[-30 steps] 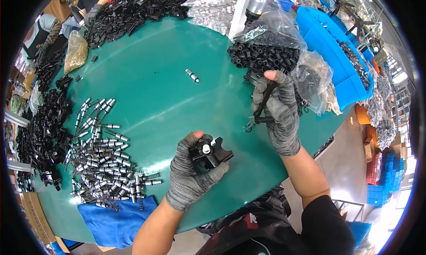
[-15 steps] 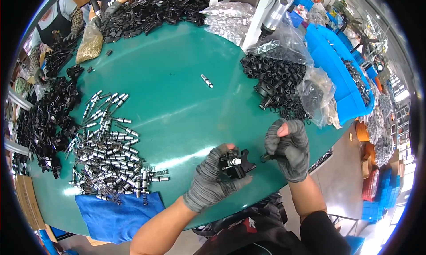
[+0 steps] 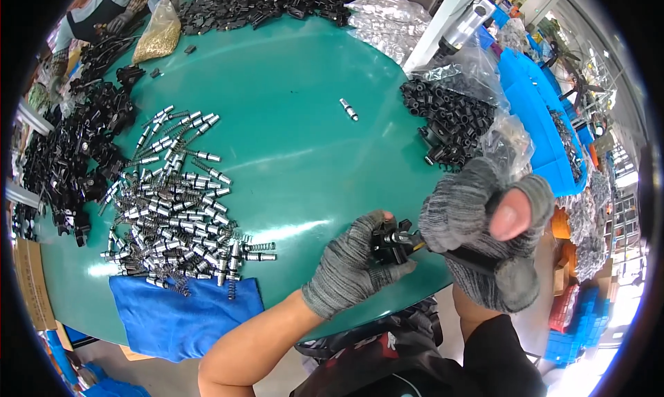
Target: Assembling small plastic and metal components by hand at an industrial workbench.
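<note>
My left hand (image 3: 346,269), in a grey knitted glove with bare fingertips, is closed around a small black part (image 3: 393,242) with a shiny metal piece on it. It is held above the green table's near edge. My right hand (image 3: 465,214), gloved alike, is closed around a dark-handled tool (image 3: 476,260). A thin, yellowish tip points left from that hand and reaches the black part, or nearly so; I cannot tell whether they touch. The right fingers hide much of the tool, so its exact kind does not show.
Silver pins with springs (image 3: 183,217) lie heaped at left, above a blue cloth (image 3: 183,321). One pin (image 3: 348,110) lies alone. Black parts (image 3: 76,155) are piled far left and along the back. Black rings (image 3: 449,117) and a blue bin (image 3: 532,113) stand right. A co-worker (image 3: 104,13) is far left.
My right hand has moved up closer to the camera, with its tool brought against or near the black part. My left hand has tilted the part and shifted slightly right. The whole view has shifted.
</note>
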The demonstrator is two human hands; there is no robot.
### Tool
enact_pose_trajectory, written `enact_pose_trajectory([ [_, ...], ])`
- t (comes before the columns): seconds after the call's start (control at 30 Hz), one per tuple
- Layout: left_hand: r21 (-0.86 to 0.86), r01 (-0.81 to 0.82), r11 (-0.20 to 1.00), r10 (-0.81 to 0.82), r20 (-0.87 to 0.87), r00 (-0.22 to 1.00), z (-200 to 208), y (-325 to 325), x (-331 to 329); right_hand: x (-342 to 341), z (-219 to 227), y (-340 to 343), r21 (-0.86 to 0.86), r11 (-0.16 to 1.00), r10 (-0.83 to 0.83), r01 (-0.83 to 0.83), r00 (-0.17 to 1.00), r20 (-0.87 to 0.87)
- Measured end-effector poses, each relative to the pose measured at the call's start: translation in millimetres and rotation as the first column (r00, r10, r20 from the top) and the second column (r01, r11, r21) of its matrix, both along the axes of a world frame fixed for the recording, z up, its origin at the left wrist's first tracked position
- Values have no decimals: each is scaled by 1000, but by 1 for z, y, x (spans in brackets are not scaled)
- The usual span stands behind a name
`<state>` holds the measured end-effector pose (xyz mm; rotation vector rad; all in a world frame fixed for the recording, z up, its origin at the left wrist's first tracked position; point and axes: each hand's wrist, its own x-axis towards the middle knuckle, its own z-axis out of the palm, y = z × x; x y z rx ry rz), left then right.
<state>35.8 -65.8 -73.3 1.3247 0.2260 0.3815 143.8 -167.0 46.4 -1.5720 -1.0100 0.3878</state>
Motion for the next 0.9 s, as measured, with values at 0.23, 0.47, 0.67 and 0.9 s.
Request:
enact_pose_trajectory([
  [0.23,322,-154,934,130,96,987,14,-2,1,15,-6,14,390,915,316,-106,788,-528],
  [0.47,454,-139,880,104,101,989,-5,-4,2,-13,4,10,509,860,177,-37,957,-229],
  [0.67,249,-100,963,98,20,995,19,-1,-1,89,34,-38,402,808,-552,431,792,260],
  [0.9,314,-10,949,13,-9,1000,19,0,-2,186,-34,-36,-533,618,-34,578,697,716],
])
